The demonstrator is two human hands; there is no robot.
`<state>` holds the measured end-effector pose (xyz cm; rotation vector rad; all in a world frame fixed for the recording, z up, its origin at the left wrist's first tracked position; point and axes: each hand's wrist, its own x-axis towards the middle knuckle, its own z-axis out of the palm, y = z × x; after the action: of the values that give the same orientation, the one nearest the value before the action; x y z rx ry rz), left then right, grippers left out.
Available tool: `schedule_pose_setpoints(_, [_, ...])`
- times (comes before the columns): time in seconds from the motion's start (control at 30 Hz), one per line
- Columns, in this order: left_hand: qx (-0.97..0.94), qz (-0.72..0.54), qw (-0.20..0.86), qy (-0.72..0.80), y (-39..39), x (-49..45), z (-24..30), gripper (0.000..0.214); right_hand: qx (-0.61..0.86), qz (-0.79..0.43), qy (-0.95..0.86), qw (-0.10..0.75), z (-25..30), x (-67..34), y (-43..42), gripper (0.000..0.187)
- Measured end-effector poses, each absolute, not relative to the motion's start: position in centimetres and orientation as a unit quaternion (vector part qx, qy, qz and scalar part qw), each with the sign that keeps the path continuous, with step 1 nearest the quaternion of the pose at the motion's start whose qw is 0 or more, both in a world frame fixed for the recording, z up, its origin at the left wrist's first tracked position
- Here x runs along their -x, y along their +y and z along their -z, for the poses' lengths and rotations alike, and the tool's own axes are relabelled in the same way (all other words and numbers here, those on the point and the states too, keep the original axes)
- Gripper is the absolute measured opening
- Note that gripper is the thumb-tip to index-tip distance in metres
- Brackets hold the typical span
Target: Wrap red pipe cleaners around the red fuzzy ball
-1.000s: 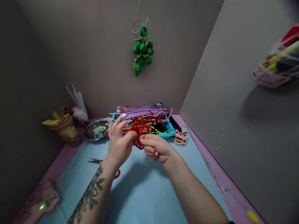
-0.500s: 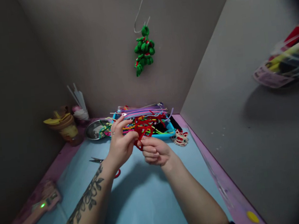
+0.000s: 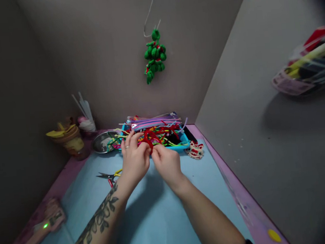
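Note:
Both my hands meet above the mat, pinching a red pipe cleaner (image 3: 149, 137) that is bent into loops. My left hand (image 3: 135, 154) grips its lower left side between thumb and index finger, the other fingers curled loosely. On the other side my right hand (image 3: 166, 163) is closed, its thumb and finger at the bottom of the red loops. The fingertips hide where the ends meet. Directly behind is a blue tray (image 3: 179, 148) heaped with coloured pipe cleaners, so the red outline partly blends in.
Scissors (image 3: 110, 176) and a red-handled tool lie left of my forearm on the blue mat (image 3: 165, 220). A metal bowl (image 3: 103, 142), a pot (image 3: 70, 141) and a pink glue gun (image 3: 50, 219) stand left. A red-and-white piece (image 3: 195, 150) lies right; a green ornament (image 3: 155, 54) hangs behind.
My right hand has turned over so its back faces up, and has drawn closer to my left hand. The red loops have shifted and now look narrower. More of the scissors shows.

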<state>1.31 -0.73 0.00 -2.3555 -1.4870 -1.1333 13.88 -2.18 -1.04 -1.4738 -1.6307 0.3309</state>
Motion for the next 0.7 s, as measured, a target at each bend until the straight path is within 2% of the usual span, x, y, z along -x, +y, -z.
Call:
schedule_pose_setpoints(0.07, [0.778, 0.373, 0.059, -0.502, -0.6, -1.3, 0.2, 0.014, 0.6, -0.094, -0.672, 0.424, 1.4, -13.8, -2.0, 0.027])
schedule_pose_setpoints(0.1, [0.776, 0.376, 0.058, -0.503, -0.4, -1.2, 0.3, 0.014, 0.594, -0.119, -0.67, 0.429, 1.4, -13.9, -1.8, 0.026])
schedule_pose_setpoints(0.27, [0.779, 0.402, 0.072, -0.476, 0.2, -0.6, 0.5, 0.014, 0.506, -0.508, -0.538, 0.442, 0.8, -15.0, -0.8, 0.022])
schedule_pose_setpoints(0.37, [0.783, 0.408, 0.081, -0.463, 0.2, -0.5, 0.5, 0.013, 0.454, -0.61, -0.485, 0.432, 0.5, -15.5, -0.5, 0.02])
schedule_pose_setpoints(0.43, [0.784, 0.408, 0.084, -0.459, 0.2, -0.5, 0.5, 0.013, 0.459, -0.602, -0.481, 0.442, 0.5, -15.5, -0.5, 0.018])
schedule_pose_setpoints(0.53, [0.788, 0.4, 0.082, -0.46, 0.1, -0.5, 0.5, 0.012, 0.504, -0.527, -0.505, 0.462, 0.5, -15.1, -0.7, 0.012])
schedule_pose_setpoints(0.7, [0.794, 0.38, 0.057, -0.471, -0.3, -0.8, 0.2, 0.013, 0.559, -0.282, -0.609, 0.487, 1.0, -14.4, -1.3, 0.017])
